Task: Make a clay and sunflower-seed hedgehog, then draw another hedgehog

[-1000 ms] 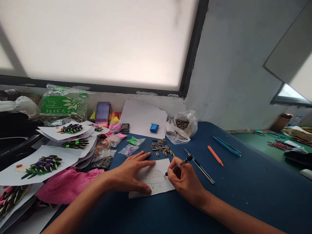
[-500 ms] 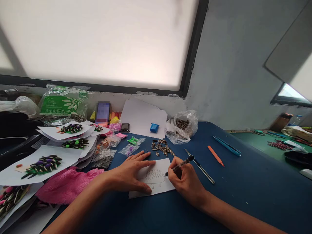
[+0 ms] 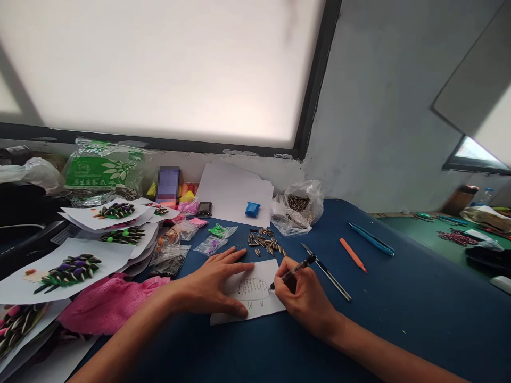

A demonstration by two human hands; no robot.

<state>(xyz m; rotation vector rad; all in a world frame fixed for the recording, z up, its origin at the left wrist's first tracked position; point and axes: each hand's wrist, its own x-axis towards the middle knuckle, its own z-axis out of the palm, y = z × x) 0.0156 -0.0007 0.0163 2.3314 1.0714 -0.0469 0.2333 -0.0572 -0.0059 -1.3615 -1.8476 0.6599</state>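
Observation:
A small white sheet of paper [image 3: 229,317] lies on the blue table, bearing a black line drawing of a rounded, hedgehog-like animal with short strokes inside and zigzag legs. My left hand [image 3: 217,282] rests open across the sheet's left part, fingers spread and thumb at its lower edge. At the sheet's right side, my right hand [image 3: 301,292] is closed around a black pen [image 3: 294,268], whose tip is at the right end of the outline. Just beyond the sheet lies a loose heap of striped sunflower seeds [image 3: 265,242].
Right of my hand lie a craft knife [image 3: 329,274], an orange pen [image 3: 353,255] and a blue tool [image 3: 371,238]. A plastic bag of seeds [image 3: 299,205] and a blue packet [image 3: 252,209] stand behind. Seed-decorated sheets [image 3: 72,271] and a pink cloth [image 3: 112,306] fill the left.
The pen tip and my right hand have shifted very slightly at the right end of the outline. My left hand stays in place on the paper.

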